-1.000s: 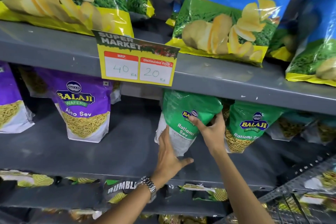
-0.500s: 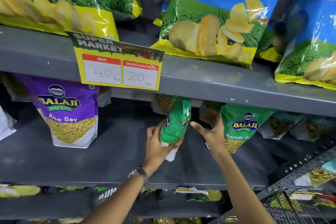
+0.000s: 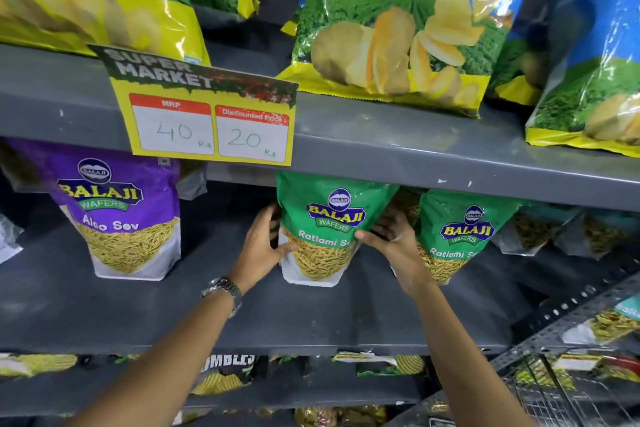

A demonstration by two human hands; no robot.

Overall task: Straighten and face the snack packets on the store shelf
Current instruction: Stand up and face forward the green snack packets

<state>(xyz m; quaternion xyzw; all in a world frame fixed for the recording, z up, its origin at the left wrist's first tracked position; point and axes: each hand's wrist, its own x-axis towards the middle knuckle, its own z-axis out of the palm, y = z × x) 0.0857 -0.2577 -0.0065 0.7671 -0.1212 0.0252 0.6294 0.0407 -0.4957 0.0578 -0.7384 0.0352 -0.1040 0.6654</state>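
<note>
A green Ratlami Sev packet stands upright on the grey middle shelf, its printed front facing me. My left hand grips its left edge and my right hand grips its right edge. A second green Ratlami Sev packet stands just to the right, partly behind my right hand. Further left on the same shelf stands a purple Aloo Sev packet, front facing out.
A yellow price card hangs from the upper shelf edge. Large blue and yellow chip bags sit on that upper shelf. More packets lie at the far right and on the lower shelf. A wire rack is at bottom right.
The green packet was side-on between my hands; it has turned so its front faces out and stands upright. My hands now hold both of its edges.
</note>
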